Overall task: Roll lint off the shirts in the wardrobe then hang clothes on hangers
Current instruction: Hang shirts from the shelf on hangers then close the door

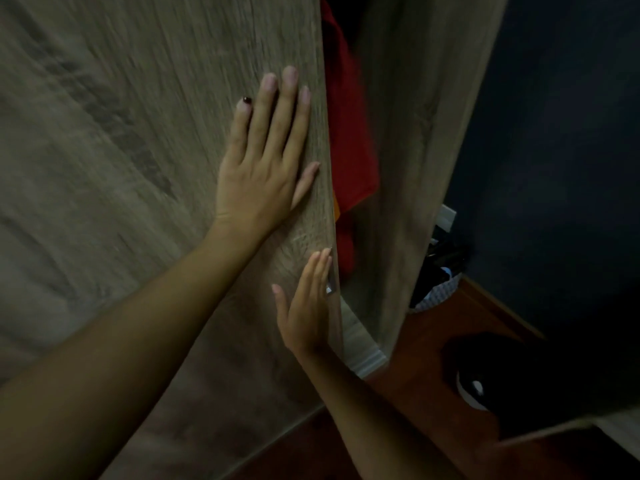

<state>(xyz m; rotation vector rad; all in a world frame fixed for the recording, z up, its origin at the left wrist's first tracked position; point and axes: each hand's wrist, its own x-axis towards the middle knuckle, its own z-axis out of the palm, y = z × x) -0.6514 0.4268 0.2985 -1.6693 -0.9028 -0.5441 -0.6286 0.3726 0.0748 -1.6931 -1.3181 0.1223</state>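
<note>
The left hand (263, 168) was laid flat on the wardrobe door (156, 168), fingers straight and slightly spread, apparently to slide it. The right hand (306, 306), fingers straight and together, was pressed beside the door's edge. A red shirt (349, 140) was seen hanging in the gap.

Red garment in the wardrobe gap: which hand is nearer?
Left. The left hand lies flat on the door beside the red garment; the right hand touches the door edge, lower down.
</note>
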